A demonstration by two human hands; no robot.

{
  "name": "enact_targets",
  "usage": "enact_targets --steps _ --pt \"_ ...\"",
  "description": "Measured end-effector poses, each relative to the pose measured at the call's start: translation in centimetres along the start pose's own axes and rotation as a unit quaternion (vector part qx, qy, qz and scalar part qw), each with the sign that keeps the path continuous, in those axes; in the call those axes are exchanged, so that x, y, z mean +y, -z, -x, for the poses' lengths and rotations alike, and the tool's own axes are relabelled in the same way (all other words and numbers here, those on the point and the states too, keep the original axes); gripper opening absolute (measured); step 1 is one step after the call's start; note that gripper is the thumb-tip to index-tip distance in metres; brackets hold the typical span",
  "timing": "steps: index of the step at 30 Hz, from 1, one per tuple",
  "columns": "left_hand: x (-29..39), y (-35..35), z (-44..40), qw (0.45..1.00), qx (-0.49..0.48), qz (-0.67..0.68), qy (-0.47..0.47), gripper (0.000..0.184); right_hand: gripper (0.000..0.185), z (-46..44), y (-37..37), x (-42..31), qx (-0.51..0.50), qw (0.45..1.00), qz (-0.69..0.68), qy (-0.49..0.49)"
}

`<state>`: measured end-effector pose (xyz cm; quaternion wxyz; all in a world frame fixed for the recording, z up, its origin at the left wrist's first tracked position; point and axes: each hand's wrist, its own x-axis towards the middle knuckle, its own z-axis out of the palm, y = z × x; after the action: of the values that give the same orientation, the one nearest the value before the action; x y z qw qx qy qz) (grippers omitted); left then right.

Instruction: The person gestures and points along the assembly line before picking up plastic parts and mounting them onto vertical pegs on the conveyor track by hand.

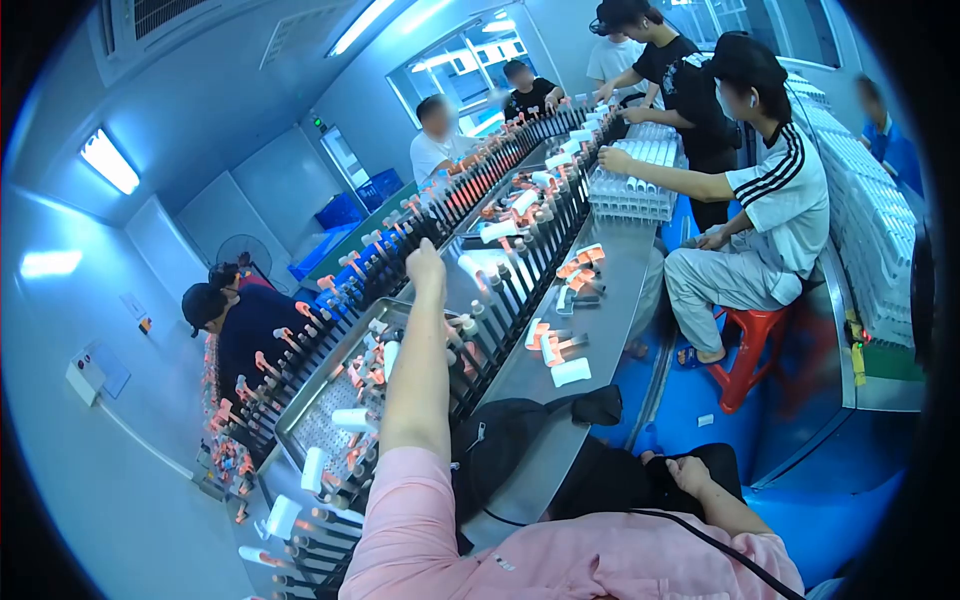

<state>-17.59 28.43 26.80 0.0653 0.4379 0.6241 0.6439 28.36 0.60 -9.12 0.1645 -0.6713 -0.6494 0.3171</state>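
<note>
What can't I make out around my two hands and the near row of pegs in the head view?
All in the head view:
- Left hand: fingertips too small and turned away to tell whether they grip anything.
- Right hand: curled fingers hide the palm, so any contents are unclear.
- Metal tray: partly covered by the left forearm.
- Near row of black pegs: lower end cut off by the bottom edge.

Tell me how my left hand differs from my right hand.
Your left hand is stretched well out in front; your right hand is held low, close to the body. The left hand is up by the dark posts, while the right hand is over dark clothing. Both are bare, on arms with pink sleeves.
</note>
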Motion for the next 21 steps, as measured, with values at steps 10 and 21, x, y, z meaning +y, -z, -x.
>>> enact_targets --steps 10,21 --pt "-2.0 -0.7 0.8 0.994 0.02 0.013 -0.111 0.051 0.049 0.2 0.7 -0.9 -0.039 0.999 0.029 -0.02" --pt "4.3 0.0 1.2 0.976 -0.014 0.212 -0.044 0.041 0.047 -0.1 0.3 -0.5 -0.017 1.0 0.019 -0.006"
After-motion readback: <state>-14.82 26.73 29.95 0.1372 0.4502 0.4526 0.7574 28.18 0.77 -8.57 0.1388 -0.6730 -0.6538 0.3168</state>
